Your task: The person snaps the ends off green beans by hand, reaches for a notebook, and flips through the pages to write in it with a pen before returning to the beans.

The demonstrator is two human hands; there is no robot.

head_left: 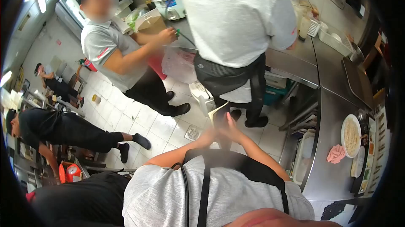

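In front of my chest, my left hand (206, 136) and my right hand (230, 129) come close together, both smeared by blur. Between them stands a thin flat thing with a cream edge (217, 111); its lower part looks dark and its kind cannot be made out. The left fingers close about its lower left side. Along its right side lie the right fingers, pointing upward and pressed near it. A black apron (236, 163) covers part of my grey shirt below the hands.
A co-worker in a grey shirt (236, 20) stands right ahead, back turned. Another co-worker (105, 49) holds a small green thing at left. On the steel counter (320, 159) at right are a white bowl of pale food (351, 136) and a pink cloth (336, 154). A floor drain (193, 133) lies below.
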